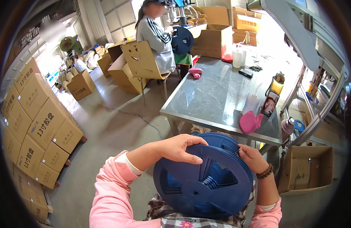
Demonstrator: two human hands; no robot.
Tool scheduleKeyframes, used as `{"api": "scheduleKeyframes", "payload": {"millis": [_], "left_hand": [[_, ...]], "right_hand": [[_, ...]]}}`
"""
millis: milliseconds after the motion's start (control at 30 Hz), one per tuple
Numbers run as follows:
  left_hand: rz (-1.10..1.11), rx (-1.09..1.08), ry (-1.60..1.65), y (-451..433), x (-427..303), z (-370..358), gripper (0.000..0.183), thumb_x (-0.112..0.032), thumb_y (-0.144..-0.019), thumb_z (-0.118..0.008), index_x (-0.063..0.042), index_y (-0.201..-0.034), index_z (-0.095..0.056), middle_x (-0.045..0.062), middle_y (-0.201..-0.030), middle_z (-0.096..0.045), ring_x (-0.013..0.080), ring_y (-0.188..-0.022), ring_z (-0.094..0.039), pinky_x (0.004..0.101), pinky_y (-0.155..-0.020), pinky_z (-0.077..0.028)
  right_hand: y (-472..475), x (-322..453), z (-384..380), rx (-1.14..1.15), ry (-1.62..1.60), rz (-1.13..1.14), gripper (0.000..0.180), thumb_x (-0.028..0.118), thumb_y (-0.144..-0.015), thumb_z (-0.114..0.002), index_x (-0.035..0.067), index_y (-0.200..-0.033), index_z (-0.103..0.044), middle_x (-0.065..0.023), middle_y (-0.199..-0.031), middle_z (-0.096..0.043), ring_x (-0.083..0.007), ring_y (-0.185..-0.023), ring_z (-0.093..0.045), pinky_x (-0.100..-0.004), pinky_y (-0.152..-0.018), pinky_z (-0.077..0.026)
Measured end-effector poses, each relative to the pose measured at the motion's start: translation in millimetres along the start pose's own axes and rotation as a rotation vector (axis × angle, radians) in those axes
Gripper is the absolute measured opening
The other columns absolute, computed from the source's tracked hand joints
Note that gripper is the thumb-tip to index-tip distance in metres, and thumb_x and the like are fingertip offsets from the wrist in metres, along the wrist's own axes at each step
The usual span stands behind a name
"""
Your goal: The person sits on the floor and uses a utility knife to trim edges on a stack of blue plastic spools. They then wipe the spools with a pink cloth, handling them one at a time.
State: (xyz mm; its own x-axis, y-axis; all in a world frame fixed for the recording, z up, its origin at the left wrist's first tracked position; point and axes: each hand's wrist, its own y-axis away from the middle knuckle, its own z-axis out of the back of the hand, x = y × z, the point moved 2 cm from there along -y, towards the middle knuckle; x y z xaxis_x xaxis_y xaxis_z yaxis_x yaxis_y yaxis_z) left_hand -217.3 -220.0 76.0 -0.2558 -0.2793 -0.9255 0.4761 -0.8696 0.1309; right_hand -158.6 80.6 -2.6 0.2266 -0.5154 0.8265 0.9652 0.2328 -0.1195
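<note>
Several blue plastic reels (189, 182) lie stacked against each other on my lap, over a checked apron (161, 209). My left hand (182, 149) rests over the top rim of the front reel, thumb on its face and fingers at the edge. At the right upper rim, my right hand (251, 159) pinches the edges between thumb and fingers; a beaded bracelet is on that wrist. One more blue reel disc (218, 138) shows behind the front ones, near the table edge. How many reels are in the stack cannot be told.
A metal-topped table (204, 88) stands ahead, bearing pink cloth items (249, 122), a phone (270, 104) and bottles (238, 57). An open carton (306, 171) is at right. Stacked cartons (44, 122) rise at left. A co-worker (157, 42) sits beyond, by a wooden chair (141, 59).
</note>
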Motion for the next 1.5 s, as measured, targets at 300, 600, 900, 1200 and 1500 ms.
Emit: {"api": "scheduleKeyframes", "payload": {"millis": [300,600,900,1200,1500], "left_hand": [[-0.049,-0.015,-0.082,3.7,8.6,1.7,0.061,-0.04,-0.082,-0.076,-0.013,-0.133,-0.056,0.014,-0.154,-0.035,0.0331,-0.147,-0.018,0.047,-0.117,-0.02],[-0.033,-0.01,-0.078,3.5,11.7,2.3,0.065,-0.043,-0.081,-0.076,-0.012,-0.134,-0.055,0.013,-0.155,-0.033,0.034,-0.148,-0.018,0.048,-0.117,-0.019],[-0.054,-0.036,-0.223,6.4,11.3,2.5,0.067,-0.047,-0.08,-0.076,-0.013,-0.134,-0.055,0.014,-0.154,-0.034,0.0372,-0.149,-0.009,0.0528,-0.117,-0.016],[-0.065,-0.019,-0.12,15.5,5.3,0.7,0.059,-0.037,-0.08,-0.078,-0.011,-0.128,-0.057,0.016,-0.14,-0.051,0.036,-0.147,-0.016,0.0495,-0.114,-0.023],[-0.182,-0.042,-0.164,35.6,-18.8,-4.5,0.059,-0.029,-0.077,-0.08,-0.005,-0.127,-0.057,0.017,-0.136,-0.053,0.0348,-0.146,-0.019,0.0433,-0.112,-0.027]], "right_hand": [[3.7,16.8,13.1,0.145,-0.335,-0.107,0.031,0.014,-0.102,-0.048,-0.002,-0.127,-0.056,0.0078,-0.083,-0.05,-0.0013,-0.071,-0.042,-0.0172,-0.064,-0.037],[6.5,23.6,16.8,0.171,-0.434,-0.109,0.029,0.015,-0.102,-0.048,-0.002,-0.123,-0.057,0.0065,-0.086,-0.053,-0.0023,-0.075,-0.044,-0.0172,-0.068,-0.039],[16.8,52.9,28.0,0.189,-0.482,-0.033,0.023,0.018,-0.104,-0.046,0.0,-0.101,-0.06,-0.0044,-0.111,-0.062,-0.0014,-0.068,-0.04,-0.0178,-0.061,-0.037],[18.2,34.0,39.3,0.223,-0.539,-0.082,0.022,0.022,-0.102,-0.05,0.003,-0.092,-0.057,-0.0203,-0.124,-0.063,-0.0075,-0.076,-0.055,-0.0249,-0.072,-0.047],[8.5,-4.3,24.7,0.063,-0.858,0.048,0.028,0.031,-0.101,-0.05,0.006,-0.092,-0.055,-0.023,-0.116,-0.065,-0.0225,-0.104,-0.064,-0.0339,-0.089,-0.05]]}}
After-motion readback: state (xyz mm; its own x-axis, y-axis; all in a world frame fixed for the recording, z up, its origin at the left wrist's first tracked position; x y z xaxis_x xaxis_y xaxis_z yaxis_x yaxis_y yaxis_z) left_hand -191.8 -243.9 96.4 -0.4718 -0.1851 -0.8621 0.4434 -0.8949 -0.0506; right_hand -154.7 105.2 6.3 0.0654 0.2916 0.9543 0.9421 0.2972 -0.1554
